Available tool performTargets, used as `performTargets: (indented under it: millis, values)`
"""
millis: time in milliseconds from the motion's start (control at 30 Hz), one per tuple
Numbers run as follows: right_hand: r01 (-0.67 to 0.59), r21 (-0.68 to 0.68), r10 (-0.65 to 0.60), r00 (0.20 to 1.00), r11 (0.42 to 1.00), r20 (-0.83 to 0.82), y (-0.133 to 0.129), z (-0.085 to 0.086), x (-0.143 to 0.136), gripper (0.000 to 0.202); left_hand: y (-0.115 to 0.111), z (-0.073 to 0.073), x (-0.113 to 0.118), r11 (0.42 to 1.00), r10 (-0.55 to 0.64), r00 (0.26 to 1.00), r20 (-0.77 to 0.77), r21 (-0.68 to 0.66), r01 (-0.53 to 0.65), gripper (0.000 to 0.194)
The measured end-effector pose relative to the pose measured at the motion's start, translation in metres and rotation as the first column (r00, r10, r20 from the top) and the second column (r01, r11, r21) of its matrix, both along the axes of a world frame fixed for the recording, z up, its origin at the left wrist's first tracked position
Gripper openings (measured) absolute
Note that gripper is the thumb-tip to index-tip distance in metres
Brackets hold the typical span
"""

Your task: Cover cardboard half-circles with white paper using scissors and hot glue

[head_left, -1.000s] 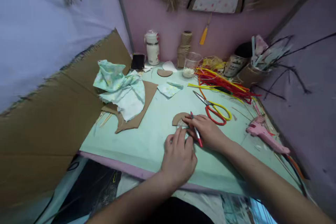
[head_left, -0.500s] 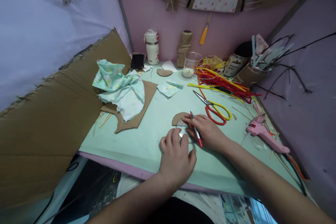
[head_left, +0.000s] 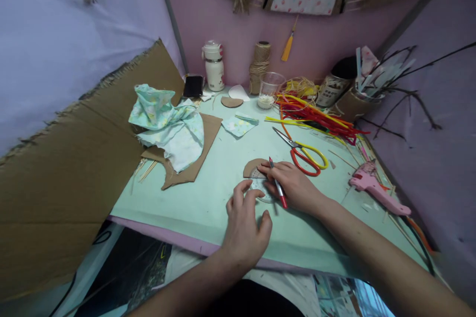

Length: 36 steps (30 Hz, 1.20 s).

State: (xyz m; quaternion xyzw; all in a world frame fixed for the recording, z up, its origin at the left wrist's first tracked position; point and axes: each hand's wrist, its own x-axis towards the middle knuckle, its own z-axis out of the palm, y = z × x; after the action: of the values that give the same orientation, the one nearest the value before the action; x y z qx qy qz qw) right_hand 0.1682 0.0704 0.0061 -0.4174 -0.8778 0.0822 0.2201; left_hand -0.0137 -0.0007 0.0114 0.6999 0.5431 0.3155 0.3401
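Observation:
A clear round protractor (head_left: 261, 189) lies on the table, its upper part over a brown cardboard half-circle (head_left: 253, 167). My right hand (head_left: 292, 183) rests at the protractor's right side, fingertips on it and on the cardboard. Between its fingers is a red-ended pencil (head_left: 278, 185), tilted with its tip pointing away from me. My left hand (head_left: 246, 225) is at the near left edge of the protractor, fingers curved and apart, holding nothing. Beyond my right hand lie scissors (head_left: 303, 153) with one red and one yellow handle.
Patterned fabric (head_left: 167, 124) lies on cut cardboard (head_left: 208, 143) at the left, beside a tall cardboard sheet (head_left: 74, 173). Red and yellow pipe cleaners (head_left: 323, 121), a plastic cup (head_left: 269, 91), twine (head_left: 259, 67) and a bottle (head_left: 214, 67) stand behind. A pink glue gun (head_left: 379, 190) lies right.
My left hand has lifted its fingers off the protractor and spread them, uncovering more of it. My right hand and the pencil have stayed in place.

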Motion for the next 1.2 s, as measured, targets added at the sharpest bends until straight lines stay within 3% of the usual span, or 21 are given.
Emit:
performTargets:
  millis: [300,1200]
  values:
    - [0.003,-0.006,-0.003,1.0,1.0,-0.007,-0.0006,0.002,-0.0007,0.034,-0.001,-0.0037,-0.0005,0.999,0.036,0.997,0.061,0.031,-0.038,0.032]
    - [0.009,-0.035,-0.008,0.999,0.999,0.035,0.0002,-0.0038,0.0025,0.039,-0.002,-0.0035,0.0006,0.998,0.041,0.999,0.019,0.056,-0.042,0.031]
